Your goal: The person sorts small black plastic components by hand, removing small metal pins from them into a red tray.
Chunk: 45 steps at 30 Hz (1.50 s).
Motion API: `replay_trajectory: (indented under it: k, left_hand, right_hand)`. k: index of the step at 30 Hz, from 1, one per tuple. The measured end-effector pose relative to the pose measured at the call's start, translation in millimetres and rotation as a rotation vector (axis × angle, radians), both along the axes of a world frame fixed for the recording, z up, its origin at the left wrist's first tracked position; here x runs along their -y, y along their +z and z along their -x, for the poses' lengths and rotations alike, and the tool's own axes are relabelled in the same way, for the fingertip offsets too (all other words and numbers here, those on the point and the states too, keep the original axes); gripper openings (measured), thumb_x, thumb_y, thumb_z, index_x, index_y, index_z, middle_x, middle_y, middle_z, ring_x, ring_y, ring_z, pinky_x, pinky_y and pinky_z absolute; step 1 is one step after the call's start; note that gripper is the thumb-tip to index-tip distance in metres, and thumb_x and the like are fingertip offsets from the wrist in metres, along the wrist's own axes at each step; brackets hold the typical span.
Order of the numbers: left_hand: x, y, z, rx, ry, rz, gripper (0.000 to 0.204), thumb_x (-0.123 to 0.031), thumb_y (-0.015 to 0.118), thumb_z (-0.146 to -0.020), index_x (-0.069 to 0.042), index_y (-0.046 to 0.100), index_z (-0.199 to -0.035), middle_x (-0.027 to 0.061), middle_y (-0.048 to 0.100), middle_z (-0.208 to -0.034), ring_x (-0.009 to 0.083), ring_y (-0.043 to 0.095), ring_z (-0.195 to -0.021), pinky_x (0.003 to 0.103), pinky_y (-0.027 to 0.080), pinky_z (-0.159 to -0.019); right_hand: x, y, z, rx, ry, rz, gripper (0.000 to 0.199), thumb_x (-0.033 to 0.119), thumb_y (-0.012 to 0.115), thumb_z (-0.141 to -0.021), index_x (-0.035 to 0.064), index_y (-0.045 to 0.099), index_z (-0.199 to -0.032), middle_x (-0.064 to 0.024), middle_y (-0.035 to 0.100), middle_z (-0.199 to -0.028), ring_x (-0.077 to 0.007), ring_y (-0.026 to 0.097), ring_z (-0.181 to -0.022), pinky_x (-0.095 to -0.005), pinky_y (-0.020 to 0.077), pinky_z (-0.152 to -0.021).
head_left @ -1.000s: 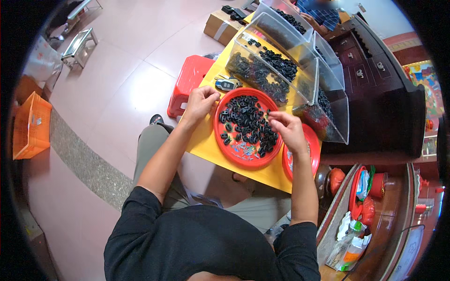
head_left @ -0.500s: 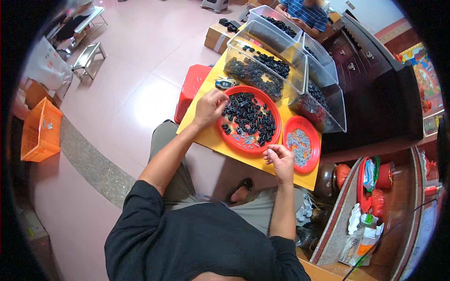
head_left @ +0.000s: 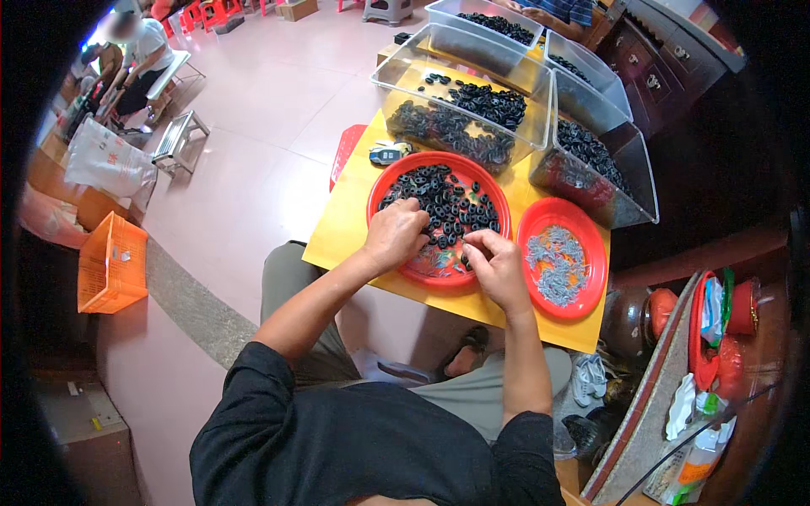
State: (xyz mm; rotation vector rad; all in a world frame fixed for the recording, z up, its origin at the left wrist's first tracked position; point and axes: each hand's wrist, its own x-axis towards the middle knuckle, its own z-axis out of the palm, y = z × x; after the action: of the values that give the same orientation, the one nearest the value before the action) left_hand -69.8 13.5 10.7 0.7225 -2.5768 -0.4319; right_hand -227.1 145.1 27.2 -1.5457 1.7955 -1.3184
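Observation:
My left hand (head_left: 398, 234) is over the near left part of a large red plate (head_left: 378, 179), its fingers curled down at a heap of small black oval pieces with holes (head_left: 443, 198). Whatever its fingertips hold is hidden. Across from it, my right hand (head_left: 499, 268) is at the plate's near right rim, thumb and forefinger pinched together. A dark piece shows by those fingertips, but I cannot tell if it is gripped. Small grey slivers (head_left: 439, 260) lie among the black pieces. A smaller red plate (head_left: 596, 253) on the right carries many thin grey pieces (head_left: 557, 263).
Clear plastic bins (head_left: 540, 139) of black pieces stand behind the plates on the yellow table (head_left: 337, 221). A car key fob (head_left: 390, 153) lies by the large plate. Another person (head_left: 569, 15) sits beyond the bins. An orange crate (head_left: 110, 268) is on the floor at left.
My left hand has moved right and inward over the black pieces. My right hand has come left to the large plate's rim. The whole view has shifted slightly.

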Motion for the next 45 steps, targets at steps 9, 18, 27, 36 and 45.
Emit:
replay_trajectory:
  k: [9, 18, 27, 36, 45]
  left_hand:
    - [11, -18, 9, 0.037, 0.003, 0.009, 0.008, -0.011, 0.060, -0.075, -0.005, 0.058, -0.070, 0.0110, 0.054, -0.074, 0.0316, 0.058, -0.075, 0.042, 0.047, -0.066]
    - [7, -3, -11, -0.019, 0.078, -0.028, 0.005, -0.009, 0.058, -0.074, -0.005, 0.060, -0.073, 0.0122, 0.055, -0.077, 0.0314, 0.057, -0.078, 0.042, 0.047, -0.067]
    - [6, -4, -4, 0.054, 0.025, 0.020, 0.006, -0.008, 0.062, -0.069, -0.006, 0.063, -0.075, 0.0109, 0.056, -0.077, 0.0303, 0.058, -0.080, 0.041, 0.048, -0.067]
    - [17, -13, 3, 0.065, -0.038, 0.099, 0.008, -0.009, 0.062, -0.070, -0.004, 0.059, -0.074, 0.0123, 0.056, -0.077, 0.0321, 0.058, -0.078, 0.042, 0.047, -0.067]
    - [-12, 13, 5, -0.117, -0.047, -0.271, 0.009, -0.007, 0.066, -0.075, -0.001, 0.060, -0.077, 0.0124, 0.059, -0.073, 0.0249, 0.061, -0.067, 0.034, 0.047, -0.060]
  right_hand:
    - [6, 15, 12, -0.121, 0.008, 0.054, 0.011, 0.007, 0.062, -0.077, -0.0007, 0.062, -0.085, -0.0159, 0.064, -0.079, -0.0283, 0.064, -0.071, -0.0361, 0.0498, -0.064]
    - [-10, 12, 11, -0.107, 0.015, 0.008, 0.010, 0.008, 0.062, -0.079, 0.0008, 0.063, -0.086, -0.0157, 0.064, -0.080, -0.0296, 0.063, -0.073, -0.0370, 0.0495, -0.065]
    - [-12, 14, 11, -0.142, 0.012, 0.026, 0.009, 0.007, 0.061, -0.079, 0.0006, 0.062, -0.085, -0.0158, 0.063, -0.080, -0.0313, 0.063, -0.073, -0.0377, 0.0492, -0.065]
    - [-7, 6, 13, -0.155, 0.014, 0.074, 0.008, 0.005, 0.061, -0.078, 0.0002, 0.061, -0.084, -0.0157, 0.063, -0.079, -0.0306, 0.063, -0.073, -0.0373, 0.0489, -0.065]
    - [7, 4, 2, -0.159, 0.046, 0.217, 0.022, -0.001, 0.062, -0.072, 0.0017, 0.060, -0.094, -0.0134, 0.057, -0.085, -0.0298, 0.058, -0.081, -0.0363, 0.0477, -0.071]
